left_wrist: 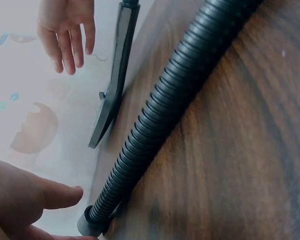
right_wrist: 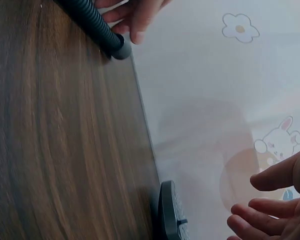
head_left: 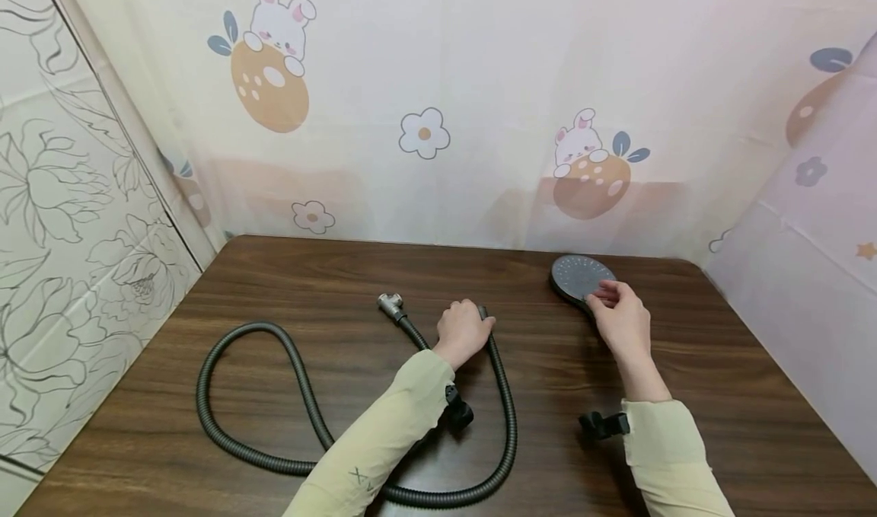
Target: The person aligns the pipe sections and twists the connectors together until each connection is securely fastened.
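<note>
Black ribbed hose (head_left: 509, 418) lies on the brown wood-grain table (head_left: 740, 426): one loop on the left, one bend on the right, part of the run hidden by the left forearm. Metal elbow fitting (head_left: 390, 304) on one end, beyond the left hand (head_left: 464, 330). Other hose end (head_left: 483, 312) is right at that hand. Left grip: thumb apart from the hose, not clamped; can't tell if the other fingers touch. Grey-faced shower head (head_left: 578, 275) sits at the table's back edge, right side, face up, handle toward the person. Right hand (head_left: 622, 323) is over the handle, thumb and fingers spread, clear of it in both wrist views. Bunny-print cloth (head_left: 479, 60) behind.
</note>
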Demonstrator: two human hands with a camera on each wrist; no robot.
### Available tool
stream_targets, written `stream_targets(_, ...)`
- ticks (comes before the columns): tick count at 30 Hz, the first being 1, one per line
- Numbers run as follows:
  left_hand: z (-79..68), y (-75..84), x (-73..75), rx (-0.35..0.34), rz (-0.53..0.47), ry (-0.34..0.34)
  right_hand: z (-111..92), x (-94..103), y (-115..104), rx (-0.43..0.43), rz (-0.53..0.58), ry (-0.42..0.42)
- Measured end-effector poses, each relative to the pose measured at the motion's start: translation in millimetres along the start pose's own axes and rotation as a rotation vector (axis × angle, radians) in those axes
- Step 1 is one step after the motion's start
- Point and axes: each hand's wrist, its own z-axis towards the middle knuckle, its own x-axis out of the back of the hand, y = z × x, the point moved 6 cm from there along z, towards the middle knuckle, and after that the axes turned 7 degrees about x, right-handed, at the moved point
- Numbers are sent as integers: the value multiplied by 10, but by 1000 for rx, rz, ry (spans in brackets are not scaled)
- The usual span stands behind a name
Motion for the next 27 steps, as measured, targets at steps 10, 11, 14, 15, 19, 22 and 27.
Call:
stream_targets(10,6,12,-35,0,73,29,19,87,168,-34,-41,-10)
stream_targets(11,5,15,-38,-4,88,30,22,96,190,-45,-48,-10)
stream_targets(14,3,29,-52,-25,130,32,31,114,252,-68,-74,-29)
stream_targets(15,3,35,-56,-32,140,29,32,118,273,-76,-84,-42)
stream_targets(19,11,53,-64,-44,144,28,22,123,343,-103,-124,-114)
stream_targets(22,17,57,-69,-41,143,23,7,130,392,-121,-156,-159)
stream_targets(27,21,57,-79,-28,137,15,-11,122,478,-158,-186,-213)
